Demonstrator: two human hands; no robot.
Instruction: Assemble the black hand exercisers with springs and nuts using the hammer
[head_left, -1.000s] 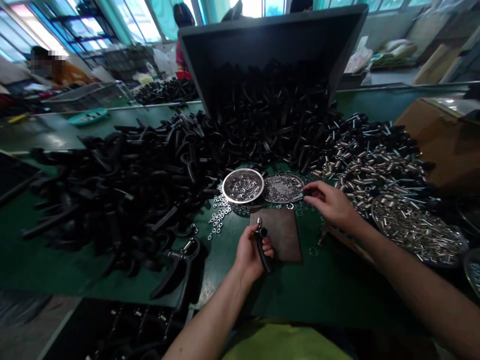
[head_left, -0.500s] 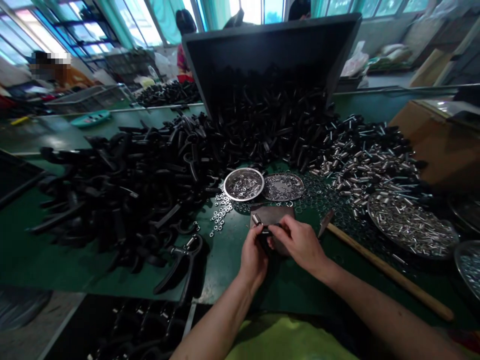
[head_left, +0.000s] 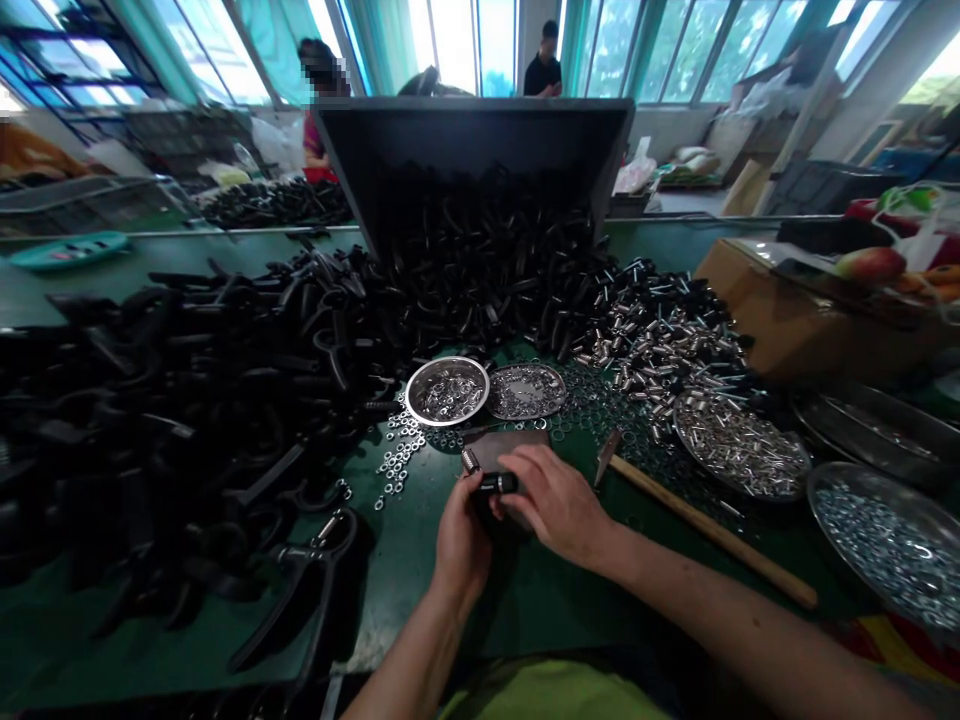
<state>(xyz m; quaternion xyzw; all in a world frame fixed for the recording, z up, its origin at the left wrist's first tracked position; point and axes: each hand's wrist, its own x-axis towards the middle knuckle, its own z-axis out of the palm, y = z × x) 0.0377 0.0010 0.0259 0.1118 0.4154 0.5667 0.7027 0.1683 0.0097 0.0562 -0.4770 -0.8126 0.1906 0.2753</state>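
My left hand (head_left: 461, 540) is closed round a small black plastic part (head_left: 493, 483) that has a silvery ring near its right end. A ribbed metal piece, perhaps a spring (head_left: 469, 460), stands up beside the left thumb. At the other end of the black part, my right hand (head_left: 559, 505) has its fingers curled round the tip; the fingertips are partly hidden. Both hands are over a flat metal block (head_left: 506, 442) on the green table (head_left: 397, 560). To the right lies a hammer (head_left: 705, 525) with a wooden handle.
A steel bowl of rings (head_left: 448, 391) and a small tray (head_left: 527, 391) stand beyond the hands. Black clamp-like parts (head_left: 180, 420) heap up on the left, spilling from a dark bin (head_left: 480, 130). Dishes of metal pins (head_left: 742, 445) and small hardware (head_left: 885, 540) stand right.
The view has swung right and levelled, so things sit further left. The right fingers have loosened and lifted somewhat, uncovering the ringed end of the black part. The left hand keeps its hold.
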